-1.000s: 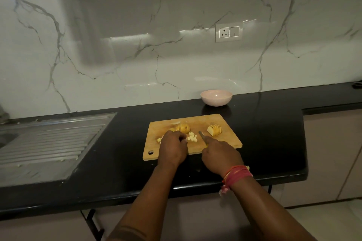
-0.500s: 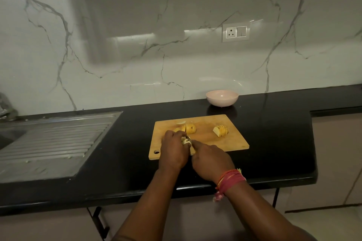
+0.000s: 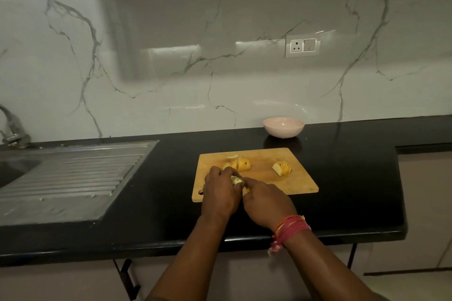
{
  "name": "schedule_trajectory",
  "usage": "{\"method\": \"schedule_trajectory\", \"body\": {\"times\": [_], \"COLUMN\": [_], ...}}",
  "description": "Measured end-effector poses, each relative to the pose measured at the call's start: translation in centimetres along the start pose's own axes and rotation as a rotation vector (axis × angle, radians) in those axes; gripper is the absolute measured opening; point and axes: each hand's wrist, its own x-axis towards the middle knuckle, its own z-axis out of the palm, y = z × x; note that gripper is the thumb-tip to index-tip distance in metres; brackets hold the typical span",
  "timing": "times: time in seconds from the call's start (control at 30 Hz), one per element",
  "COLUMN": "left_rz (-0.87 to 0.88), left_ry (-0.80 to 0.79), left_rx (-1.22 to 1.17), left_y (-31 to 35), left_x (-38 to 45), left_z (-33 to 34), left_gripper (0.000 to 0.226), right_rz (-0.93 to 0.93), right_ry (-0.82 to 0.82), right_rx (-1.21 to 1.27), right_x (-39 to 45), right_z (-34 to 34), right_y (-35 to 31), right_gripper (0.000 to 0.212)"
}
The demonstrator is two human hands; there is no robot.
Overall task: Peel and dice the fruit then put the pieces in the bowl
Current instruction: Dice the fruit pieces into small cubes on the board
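Hands together at near-left of cutting board [image 3: 300, 179]. Left hand [image 3: 221, 192] curled over pale fruit pieces [image 3: 236, 180]; right hand [image 3: 265, 200] curled, grip hidden, cannot tell. Bowl [image 3: 283, 127] well apart behind board. Risk: pieces spill onto counter [image 3: 342, 178] during carry; fingertips close if blade present.

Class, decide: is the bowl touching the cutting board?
Apart. The head view shows a strip of black counter between the bowl and the board's far edge.
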Motion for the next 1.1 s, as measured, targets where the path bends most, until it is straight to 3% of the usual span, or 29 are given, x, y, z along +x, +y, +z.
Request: {"method": "schedule_trajectory", "body": {"times": [0.17,0.4,0.6,0.77,0.97,1.1], "left_rz": [-0.021,-0.067,-0.014,-0.008,-0.087,-0.126], "left_ry": [0.054,0.124,0.076,0.050,0.141,0.161], "left_rx": [0.072,0.093,0.065,0.098,0.123,0.125], "left_y": [0.1,-0.4,0.2,0.0,-0.5,-0.7], "left_x": [-0.1,0.2,-0.2,-0.1,0.1,0.3], "left_z": [-0.1,0.1,-0.1,0.0,0.1,0.0], "left_gripper": [0.028,0.022,0.022,0.020,0.015,0.011], "right_rz": [0.062,0.012,0.124,0.058,0.129,0.027], "right_ry": [0.040,0.008,0.062,0.019,0.080,0.029], "right_rx": [-0.048,-0.006,0.018,-0.013,-0.004,-0.048], "right_x": [-0.1,-0.4,-0.7,-1.2,-1.0,-1.4], "right_z": [-0.3,-0.2,-0.5,-0.2,-0.4,0.2], "right_y": [0.0,-0.4,-0.3,-0.6,-0.4,-1.2], "right_gripper": [0.054,0.051,0.053,0.048,0.053,0.054]}}
